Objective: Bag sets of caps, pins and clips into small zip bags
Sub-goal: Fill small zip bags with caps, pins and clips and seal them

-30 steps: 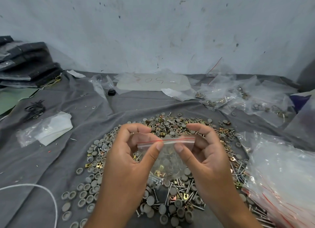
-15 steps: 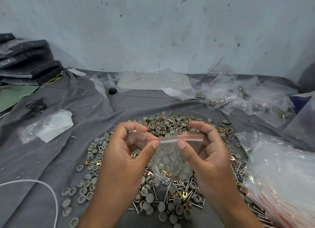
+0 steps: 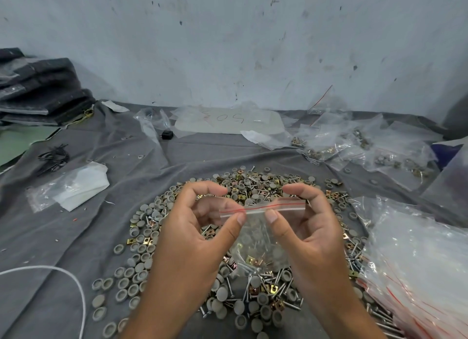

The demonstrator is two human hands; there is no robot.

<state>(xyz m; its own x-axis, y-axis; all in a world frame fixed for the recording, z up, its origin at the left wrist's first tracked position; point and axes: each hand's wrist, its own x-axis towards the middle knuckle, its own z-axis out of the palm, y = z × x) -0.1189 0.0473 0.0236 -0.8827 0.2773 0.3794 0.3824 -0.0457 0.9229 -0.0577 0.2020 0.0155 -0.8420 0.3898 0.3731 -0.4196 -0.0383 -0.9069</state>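
Filled zip bag (image 3: 258, 237) is being pinched at its red seal strip by left hand (image 3: 200, 240) and right hand (image 3: 307, 235), above the parts heap (image 3: 162, 219). Sealing judged underway; finished bags (image 3: 354, 148) beyond heap, much stock unbagged.

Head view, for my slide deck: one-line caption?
Both hands pinch a filled zip bag at its red-lined top above loose caps, pins and clips.

left hand (image 3: 192, 240) + right hand (image 3: 311, 235) pinch zip bag (image 3: 260, 227) top | over caps, pins, clips pile (image 3: 157, 212)
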